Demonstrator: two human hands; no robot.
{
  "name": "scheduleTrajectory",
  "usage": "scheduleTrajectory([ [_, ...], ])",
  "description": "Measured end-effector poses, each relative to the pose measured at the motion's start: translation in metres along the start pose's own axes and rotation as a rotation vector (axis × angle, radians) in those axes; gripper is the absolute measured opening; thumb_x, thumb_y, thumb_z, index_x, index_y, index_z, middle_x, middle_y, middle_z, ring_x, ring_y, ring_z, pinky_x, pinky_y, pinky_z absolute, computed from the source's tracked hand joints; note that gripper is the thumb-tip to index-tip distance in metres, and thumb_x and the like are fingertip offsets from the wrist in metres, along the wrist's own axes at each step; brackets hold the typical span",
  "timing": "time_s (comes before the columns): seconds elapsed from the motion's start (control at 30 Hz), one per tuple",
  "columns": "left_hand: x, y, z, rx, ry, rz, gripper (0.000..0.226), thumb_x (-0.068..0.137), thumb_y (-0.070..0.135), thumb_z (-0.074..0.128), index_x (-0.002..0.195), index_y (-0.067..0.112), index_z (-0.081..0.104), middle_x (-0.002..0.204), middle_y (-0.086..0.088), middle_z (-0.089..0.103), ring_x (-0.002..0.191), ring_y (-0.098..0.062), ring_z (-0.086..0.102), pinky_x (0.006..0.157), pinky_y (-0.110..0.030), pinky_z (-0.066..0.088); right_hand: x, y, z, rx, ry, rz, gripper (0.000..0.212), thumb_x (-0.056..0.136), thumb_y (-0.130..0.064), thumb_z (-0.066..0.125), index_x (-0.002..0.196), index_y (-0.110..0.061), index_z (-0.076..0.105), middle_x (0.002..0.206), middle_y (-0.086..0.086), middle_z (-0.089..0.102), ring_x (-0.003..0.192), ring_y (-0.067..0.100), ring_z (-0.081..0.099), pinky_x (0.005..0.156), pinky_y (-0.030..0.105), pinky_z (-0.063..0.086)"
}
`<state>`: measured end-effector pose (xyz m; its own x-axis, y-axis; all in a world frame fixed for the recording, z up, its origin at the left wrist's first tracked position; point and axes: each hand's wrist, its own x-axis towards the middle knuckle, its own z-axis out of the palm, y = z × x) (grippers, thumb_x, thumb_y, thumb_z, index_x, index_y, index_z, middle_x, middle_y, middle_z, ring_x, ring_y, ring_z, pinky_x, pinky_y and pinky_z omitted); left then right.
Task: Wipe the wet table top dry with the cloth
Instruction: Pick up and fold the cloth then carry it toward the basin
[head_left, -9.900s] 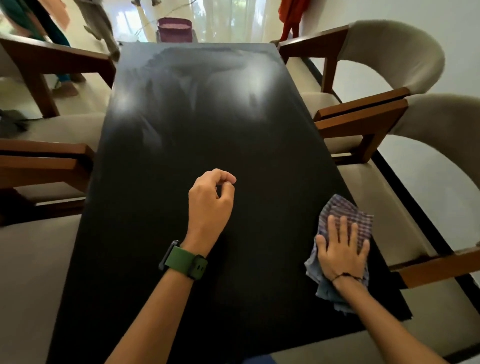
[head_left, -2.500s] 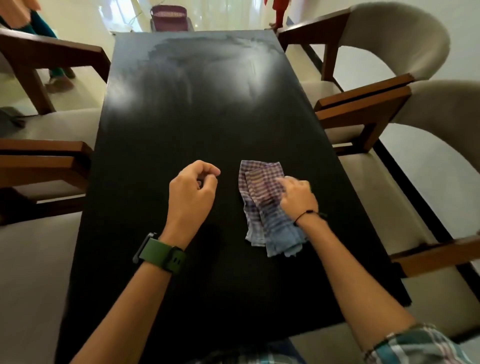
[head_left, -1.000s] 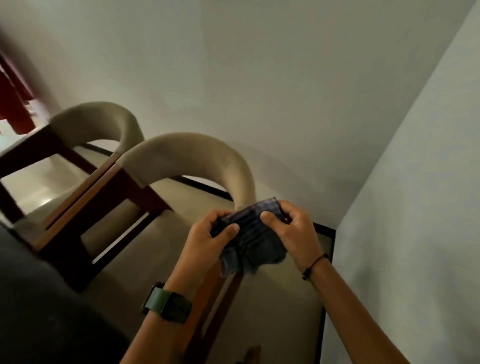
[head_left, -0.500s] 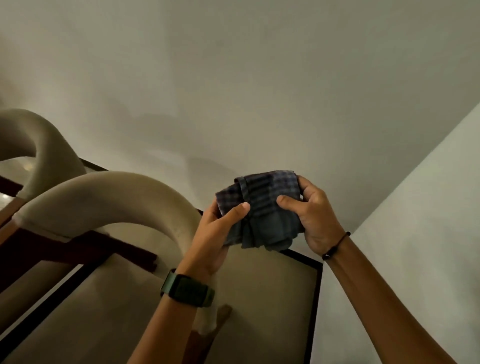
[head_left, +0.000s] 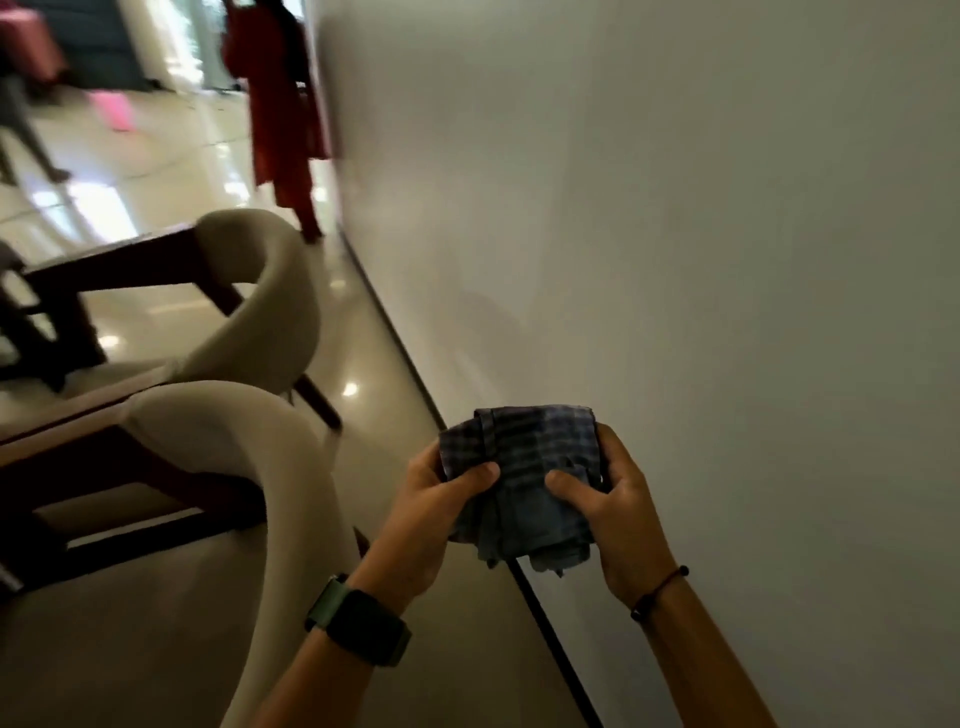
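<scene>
Item: checked cloth (head_left: 524, 478), bunched, both thumbs pinching it, left hand (head_left: 431, 514) and right hand (head_left: 618, 514) gripping. Table seemingly out of view; wet patches are risking being missed.

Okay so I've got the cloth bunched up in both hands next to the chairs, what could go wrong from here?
1. The cloth is bunched between your left hand and right hand, and loose ends hang below; wiping with a wad may leave streaks.
2. The table is out of view, so damp patches could go unnoticed.
3. The nearest chair sits close by your left arm; turning back, you might bump it.
</scene>
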<state>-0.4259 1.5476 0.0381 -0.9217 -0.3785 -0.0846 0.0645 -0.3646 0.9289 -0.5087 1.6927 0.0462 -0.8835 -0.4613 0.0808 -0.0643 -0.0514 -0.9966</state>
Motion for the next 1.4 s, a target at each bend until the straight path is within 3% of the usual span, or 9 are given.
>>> scheduleTrajectory([
  [0.1,0.043,0.006,-0.010,0.000,0.164,0.054,0.030,0.074,0.020,0.065,0.103,0.024,0.061,0.096,0.004,0.073,0.090,-0.015,0.068,0.064,-0.027,0.056,0.066,0.003,0.012,0.034,-0.129,-0.024,0.042,0.080,0.006,0.063,0.106,-0.026,0.059,0.102,-0.002,0.067,0.090,0.009,0.066,0.069,0.023,0.055],
  [0.27,0.131,0.022,-0.042,0.030,0.350,0.139,0.022,0.083,0.012,0.062,0.102,0.022,0.062,0.097,0.003,0.072,0.091,-0.014,0.069,0.065,-0.025,0.055,0.175,0.016,0.046,0.050,-0.270,-0.050,0.042,0.081,0.005,0.063,0.105,-0.030,0.058,0.101,-0.004,0.065,0.092,0.011,0.064,0.076,0.029,0.057],
  [0.53,0.280,0.068,-0.110,0.012,0.522,0.190,0.023,0.085,0.014,0.061,0.106,0.025,0.060,0.104,0.002,0.070,0.092,-0.015,0.068,0.066,-0.031,0.057,0.361,0.027,0.125,0.069,-0.450,-0.016,0.041,0.083,0.002,0.062,0.106,-0.031,0.056,0.104,-0.004,0.064,0.092,0.011,0.064,0.073,0.026,0.057],
  [0.63,0.326,0.089,-0.135,0.017,0.588,0.224,0.024,0.086,0.012,0.060,0.106,0.025,0.060,0.105,0.001,0.070,0.092,-0.014,0.068,0.066,-0.029,0.057,0.424,0.031,0.160,0.092,-0.542,0.044,0.039,0.083,0.002,0.061,0.113,-0.022,0.055,0.107,0.002,0.064,0.095,0.016,0.064,0.073,0.029,0.057],
  [0.8,0.394,0.114,-0.187,-0.034,0.685,0.212,0.029,0.086,0.009,0.059,0.114,0.018,0.056,0.110,-0.004,0.067,0.098,-0.020,0.067,0.075,-0.035,0.058,0.514,0.042,0.221,0.080,-0.682,0.075,0.036,0.084,0.000,0.061,0.111,-0.022,0.055,0.106,0.003,0.063,0.094,0.017,0.063,0.068,0.026,0.056],
  [1.0,0.505,0.155,-0.262,0.042,0.780,0.277,0.022,0.085,0.006,0.060,0.100,0.022,0.060,0.094,0.004,0.070,0.080,-0.007,0.070,0.058,-0.019,0.054,0.646,0.060,0.302,0.119,-0.809,0.105,0.036,0.085,-0.002,0.061,0.108,-0.029,0.054,0.108,0.002,0.061,0.095,0.018,0.063,0.067,0.026,0.057],
  [1.17,0.603,0.193,-0.321,0.052,0.857,0.244,0.021,0.085,0.009,0.061,0.097,0.025,0.060,0.095,0.004,0.070,0.081,-0.009,0.070,0.061,-0.026,0.057,0.761,0.068,0.368,0.093,-0.887,0.127,0.037,0.084,-0.004,0.062,0.114,-0.025,0.052,0.112,0.004,0.060,0.100,0.022,0.061,0.070,0.027,0.058],
  [1.3,0.660,0.220,-0.377,0.046,0.917,0.240,0.021,0.084,0.009,0.062,0.090,0.028,0.060,0.079,0.014,0.072,0.076,-0.005,0.069,0.056,-0.021,0.054,0.832,0.075,0.430,0.087,-0.966,0.155,0.038,0.084,-0.004,0.062,0.113,-0.027,0.052,0.114,0.007,0.060,0.102,0.023,0.061,0.072,0.030,0.058],
  [1.4,0.694,0.235,-0.422,0.055,0.982,0.239,0.020,0.083,0.008,0.063,0.090,0.027,0.061,0.081,0.011,0.073,0.077,-0.007,0.070,0.056,-0.020,0.054,0.874,0.085,0.479,0.079,-1.019,0.169,0.038,0.085,-0.003,0.062,0.116,-0.023,0.052,0.116,0.009,0.060,0.102,0.025,0.061,0.073,0.033,0.058],
])
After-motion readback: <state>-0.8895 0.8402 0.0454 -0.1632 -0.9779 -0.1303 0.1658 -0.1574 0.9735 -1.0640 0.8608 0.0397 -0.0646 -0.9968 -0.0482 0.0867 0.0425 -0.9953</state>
